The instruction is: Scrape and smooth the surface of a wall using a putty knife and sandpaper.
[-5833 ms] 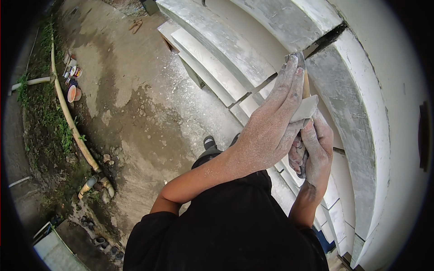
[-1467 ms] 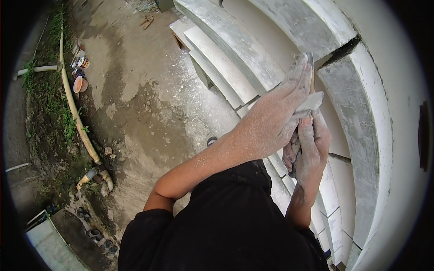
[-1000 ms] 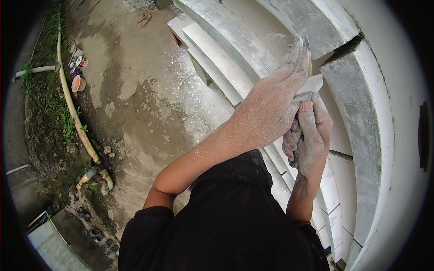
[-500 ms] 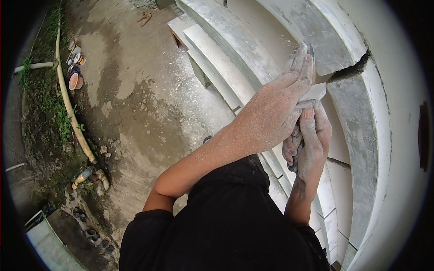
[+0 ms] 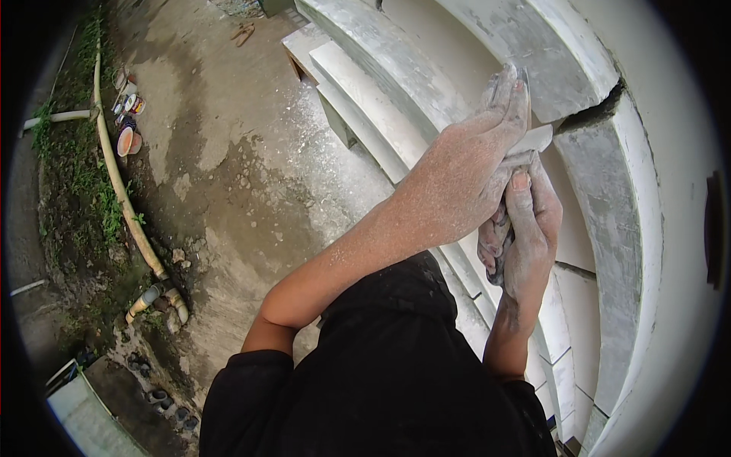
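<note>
White dust coats both of my hands. My left hand reaches across from the left, its fingers straight and together along a thin flat plate-like tool with a pale, dusty angled part. Just below, my right hand is closed on the lower part of the same tool, its thumb pointing up against the pale part. The tool's exact kind is hidden by my fingers. Both hands are over the curved pale grey mouldings, close to a dark gap between two sections.
More long mouldings lie beside the wall on the right. White powder covers part of the concrete ground. On the left are a bent pipe, several small containers and plants. Sandals lie farther off.
My left hand has shifted slightly up with the tool, and my right hand slightly to the right. The hold of both hands looks the same.
</note>
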`<state>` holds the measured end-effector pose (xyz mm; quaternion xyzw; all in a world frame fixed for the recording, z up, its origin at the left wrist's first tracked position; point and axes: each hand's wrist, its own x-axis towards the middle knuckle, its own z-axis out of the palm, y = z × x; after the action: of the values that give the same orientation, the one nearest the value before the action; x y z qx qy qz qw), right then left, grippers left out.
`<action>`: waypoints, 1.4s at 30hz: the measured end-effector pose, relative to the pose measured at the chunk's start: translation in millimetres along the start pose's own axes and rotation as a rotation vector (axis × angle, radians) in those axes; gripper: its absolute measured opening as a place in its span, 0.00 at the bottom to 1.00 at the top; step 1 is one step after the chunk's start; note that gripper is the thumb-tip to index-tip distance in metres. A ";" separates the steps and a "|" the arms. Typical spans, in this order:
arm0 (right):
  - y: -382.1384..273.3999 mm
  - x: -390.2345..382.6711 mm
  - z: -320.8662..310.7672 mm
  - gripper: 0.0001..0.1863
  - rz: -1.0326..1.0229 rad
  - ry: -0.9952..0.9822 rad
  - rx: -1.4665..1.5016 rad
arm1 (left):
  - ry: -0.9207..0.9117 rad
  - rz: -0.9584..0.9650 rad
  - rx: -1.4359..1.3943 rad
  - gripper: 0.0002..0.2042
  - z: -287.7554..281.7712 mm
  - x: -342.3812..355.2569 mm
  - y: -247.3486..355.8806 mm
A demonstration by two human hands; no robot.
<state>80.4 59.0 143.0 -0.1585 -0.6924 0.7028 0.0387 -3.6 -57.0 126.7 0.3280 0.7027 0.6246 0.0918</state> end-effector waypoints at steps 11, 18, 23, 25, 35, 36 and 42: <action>-1.4 5.3 9.2 0.18 -0.051 -0.002 -0.006 | 0.394 0.332 0.225 0.17 23.2 4.8 -25.2; 8.4 37.0 14.8 0.18 -0.090 -0.120 0.044 | 0.325 0.310 0.272 0.14 -18.0 13.1 -22.1; 59.5 -2.2 -12.0 0.20 0.068 -0.201 -0.112 | 0.756 0.158 0.055 0.20 -44.2 14.9 -31.3; 97.9 -8.2 -36.6 0.19 0.119 -0.150 -0.133 | 0.730 0.217 0.127 0.25 -33.9 32.7 -29.1; 135.0 -49.9 -79.7 0.18 0.243 0.136 -0.042 | 0.680 0.531 0.287 0.38 63.5 89.8 -31.6; 139.3 -49.5 -82.2 0.18 0.253 0.166 -0.023 | 0.696 0.582 0.289 0.38 58.1 94.1 -30.6; 142.5 -43.6 -93.9 0.17 0.266 0.111 -0.039 | 0.661 0.564 0.284 0.38 69.7 84.4 -31.6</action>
<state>171.2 131.8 10.8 -0.2885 -0.6755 0.6783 -0.0196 -41.9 48.4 106.6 0.2991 0.6562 0.5938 -0.3569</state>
